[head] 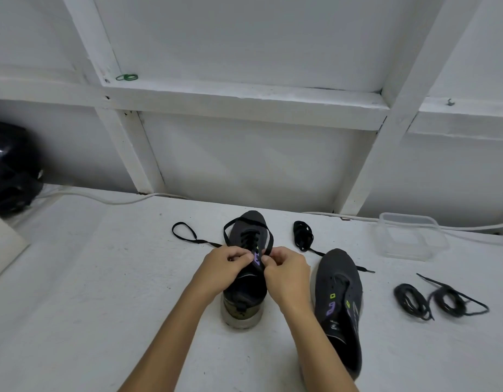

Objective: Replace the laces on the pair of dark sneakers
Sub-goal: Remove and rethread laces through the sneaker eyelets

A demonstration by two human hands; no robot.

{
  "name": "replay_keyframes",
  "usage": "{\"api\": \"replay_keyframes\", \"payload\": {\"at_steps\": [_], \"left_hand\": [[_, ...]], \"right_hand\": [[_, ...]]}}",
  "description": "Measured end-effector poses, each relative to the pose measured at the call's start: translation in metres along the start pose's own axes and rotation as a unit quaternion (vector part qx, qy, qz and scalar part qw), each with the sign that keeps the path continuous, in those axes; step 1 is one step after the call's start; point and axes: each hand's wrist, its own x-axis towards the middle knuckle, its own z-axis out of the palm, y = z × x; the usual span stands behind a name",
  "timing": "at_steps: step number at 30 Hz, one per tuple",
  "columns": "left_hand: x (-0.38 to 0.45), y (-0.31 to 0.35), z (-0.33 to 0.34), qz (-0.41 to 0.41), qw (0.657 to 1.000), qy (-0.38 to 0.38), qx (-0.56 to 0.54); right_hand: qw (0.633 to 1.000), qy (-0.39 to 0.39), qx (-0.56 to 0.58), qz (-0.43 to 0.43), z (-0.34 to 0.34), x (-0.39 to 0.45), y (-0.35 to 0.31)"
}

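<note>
Head-camera footage is filled in its lower half by a white table [103, 278], on which two dark sneakers are set with their toes pointing away from the person. The left sneaker [246, 278] stands upright at the centre, and a black lace [250, 239] is already threaded through its lower eyelets. Both hands are held over the tongue of this shoe. The left hand [225, 267] is curled, with its fingertips pinched at the lace on the left side of the tongue; the right hand [287, 271] is likewise curled, and a strand of the same lace is pinched between its thumb and forefinger just right of the tongue. From the fingers the lace is carried forward in a loop round the toe, while another length [185, 236] is trailed out to the left across the table in a loop.

The right sneaker [339, 304] is laid just beside the right forearm, unlaced, with its eyelets seen empty. A bundled black lace [302, 234] is placed beyond its toe. Two coiled laces [440, 301] are laid well to the right. A clear plastic container [409, 236] is seen near the wall, and a dark helmet [9, 165] at the far left edge.
</note>
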Motion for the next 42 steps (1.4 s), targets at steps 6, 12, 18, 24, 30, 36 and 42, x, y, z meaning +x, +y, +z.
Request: {"api": "replay_keyframes", "payload": {"at_steps": [6,12,18,24,30,36,42], "left_hand": [[0.000,-0.002,0.000,0.003,1.000,0.000,0.000],[0.001,-0.003,0.000,0.001,1.000,-0.003,-0.014],[0.000,-0.003,0.000,0.009,1.000,-0.009,-0.018],[-0.002,-0.002,-0.001,0.055,0.996,-0.003,0.069],[-0.001,0.003,0.001,0.126,0.977,0.051,0.166],[0.000,0.007,0.000,0.125,0.974,0.038,0.183],[0.000,0.012,0.000,0.104,0.976,0.036,0.189]], "right_hand": [[0.997,-0.005,-0.065,-0.046,-0.002,-0.001,-0.005],[0.996,-0.003,-0.063,-0.059,-0.002,-0.002,-0.005],[0.995,-0.009,-0.076,-0.070,0.001,-0.002,-0.002],[0.995,0.010,-0.058,-0.075,0.006,-0.004,0.001],[0.998,-0.052,-0.019,-0.038,0.005,-0.013,0.003],[0.991,-0.114,0.068,0.012,-0.002,-0.022,0.002],[0.982,-0.141,0.123,0.034,-0.003,-0.020,0.005]]}}
